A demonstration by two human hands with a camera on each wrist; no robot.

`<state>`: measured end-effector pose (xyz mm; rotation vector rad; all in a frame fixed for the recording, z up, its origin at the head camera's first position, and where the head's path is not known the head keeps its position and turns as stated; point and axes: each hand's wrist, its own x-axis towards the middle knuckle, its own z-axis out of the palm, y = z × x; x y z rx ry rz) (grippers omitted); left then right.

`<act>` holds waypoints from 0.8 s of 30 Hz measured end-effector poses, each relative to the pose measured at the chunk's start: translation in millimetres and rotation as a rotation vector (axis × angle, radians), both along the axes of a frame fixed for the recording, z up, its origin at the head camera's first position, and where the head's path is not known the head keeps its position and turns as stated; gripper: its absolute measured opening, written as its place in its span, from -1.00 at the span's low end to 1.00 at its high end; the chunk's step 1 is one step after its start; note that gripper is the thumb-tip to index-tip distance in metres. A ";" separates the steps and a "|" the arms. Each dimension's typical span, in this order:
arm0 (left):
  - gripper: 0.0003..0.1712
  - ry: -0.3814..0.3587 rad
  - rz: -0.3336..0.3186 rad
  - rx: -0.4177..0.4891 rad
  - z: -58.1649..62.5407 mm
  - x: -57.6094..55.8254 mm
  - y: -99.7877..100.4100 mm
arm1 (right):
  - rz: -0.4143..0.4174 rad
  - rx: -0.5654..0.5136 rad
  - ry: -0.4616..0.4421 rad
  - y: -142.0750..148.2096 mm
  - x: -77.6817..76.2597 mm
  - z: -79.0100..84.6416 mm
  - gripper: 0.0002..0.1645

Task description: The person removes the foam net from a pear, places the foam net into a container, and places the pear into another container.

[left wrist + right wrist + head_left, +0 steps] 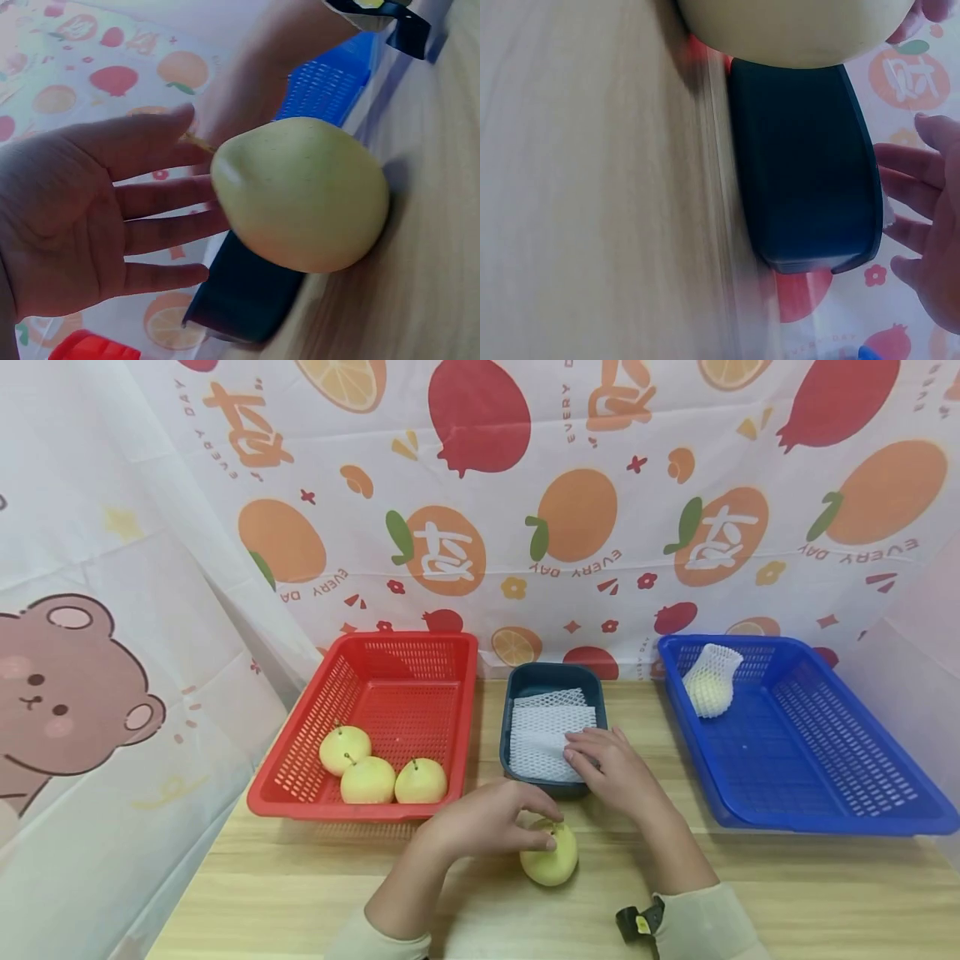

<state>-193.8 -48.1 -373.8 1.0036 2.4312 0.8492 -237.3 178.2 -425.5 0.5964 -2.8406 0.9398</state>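
A yellow pear (549, 853) stands on the table in front of the dark teal bin (551, 788). My left hand (491, 818) is at the pear, its thumb and fingers around the stem end; the left wrist view shows the fingers fairly straight beside the pear (304, 195), not curled round it. White foam net sleeves (551, 743) lie flat inside the bin. Over the bin's right side reaches my right hand (611, 768), fingertips at the sleeves. In the right wrist view its fingers are extended behind the bin's rim, which partly hides the fingertips.
To the left stands a red basket (467, 718) with three pears (367, 779) near its front. On the right is a blue basket (750, 760) holding one pear in a foam net sleeve (709, 683). A fruit-printed cloth (645, 610) hangs behind the table.
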 end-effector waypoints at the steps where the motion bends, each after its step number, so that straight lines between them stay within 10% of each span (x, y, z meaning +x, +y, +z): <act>1: -0.69 0.017 -0.015 -0.009 -1.8 -0.3 1.0 | -0.003 -0.004 0.001 0.1 0.4 -0.1 -0.54; 15: -0.94 0.094 0.024 0.075 -10.6 -3.0 6.8 | -0.004 -0.075 0.109 2.8 4.0 5.0 -0.56; 24: -0.95 0.192 0.242 0.243 -0.6 -2.1 0.9 | 0.079 -0.232 0.062 -5.6 17.2 20.0 -0.61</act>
